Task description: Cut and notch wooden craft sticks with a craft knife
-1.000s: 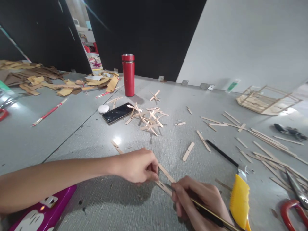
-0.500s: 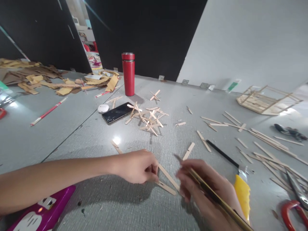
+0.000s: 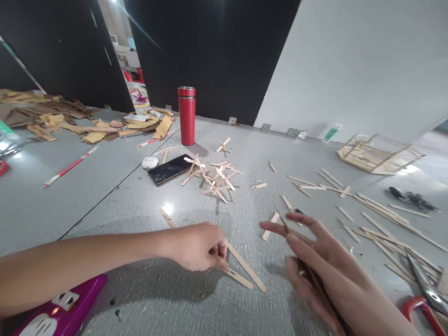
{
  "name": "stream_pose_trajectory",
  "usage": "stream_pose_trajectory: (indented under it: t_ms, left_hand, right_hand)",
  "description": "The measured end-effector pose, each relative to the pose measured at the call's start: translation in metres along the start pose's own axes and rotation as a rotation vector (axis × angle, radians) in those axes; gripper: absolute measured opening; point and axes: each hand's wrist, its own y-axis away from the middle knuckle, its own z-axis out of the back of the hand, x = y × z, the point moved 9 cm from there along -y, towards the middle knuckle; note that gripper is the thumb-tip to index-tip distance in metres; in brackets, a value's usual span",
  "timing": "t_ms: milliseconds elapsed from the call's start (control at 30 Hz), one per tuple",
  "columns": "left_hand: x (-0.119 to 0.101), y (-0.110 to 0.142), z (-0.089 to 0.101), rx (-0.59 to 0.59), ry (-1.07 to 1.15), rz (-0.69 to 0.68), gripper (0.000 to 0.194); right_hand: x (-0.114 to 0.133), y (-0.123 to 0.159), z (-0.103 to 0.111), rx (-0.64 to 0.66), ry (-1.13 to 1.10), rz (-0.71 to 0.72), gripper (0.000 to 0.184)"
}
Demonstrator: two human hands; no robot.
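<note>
My left hand (image 3: 203,247) is closed on a wooden craft stick (image 3: 240,278) with a small slot cut in it. Beside that stick lies another, plain craft stick (image 3: 248,268), angled on the grey table. My right hand (image 3: 322,266) is raised to the right, holding a slim craft knife (image 3: 285,225) with a brass-coloured handle, its thin blade pointing away from me; the hand is partly blurred and several fingers are spread. A short craft stick (image 3: 270,227) lies just past the right fingertips. A notched stick (image 3: 167,217) shows behind my left wrist.
Ahead are a pile of craft sticks (image 3: 217,179), a phone (image 3: 170,170), a white earbud case (image 3: 150,162) and a red flask (image 3: 187,116). On the right lie loose sticks (image 3: 385,210), scissors (image 3: 425,284) and a stick frame (image 3: 380,156). A purple case (image 3: 84,298) sits front left.
My right hand has moved away from the sticks, up and right, and its fingers have spread around the knife. My left hand stays on the slotted stick. The view has tilted slightly.
</note>
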Motion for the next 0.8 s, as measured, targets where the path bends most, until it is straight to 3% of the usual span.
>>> stream_pose_trajectory:
  t_ms: [167, 367, 567, 667, 800]
  left_hand:
    - [-0.001, 0.000, 0.000, 0.006, 0.003, 0.007, 0.017]
    - [0.001, -0.002, -0.001, -0.007, -0.002, -0.017, 0.018]
    - [0.000, -0.002, 0.000, -0.014, -0.008, -0.039, 0.019]
    - [-0.002, -0.002, 0.001, -0.019, -0.012, -0.054, 0.021]
    - [-0.003, 0.000, 0.000, -0.010, -0.009, -0.077, 0.022]
  right_hand:
    - [-0.012, 0.002, -0.019, 0.211, 0.175, -0.026, 0.040]
    - [-0.023, 0.000, -0.009, 0.189, 0.225, 0.002, 0.058]
    - [-0.014, 0.008, -0.004, 0.125, 0.415, 0.028, 0.058]
    - [-0.010, 0.010, -0.001, 0.077, 0.476, 0.109, 0.053]
    - [-0.005, 0.011, -0.011, 0.139, 0.729, 0.291, 0.045]
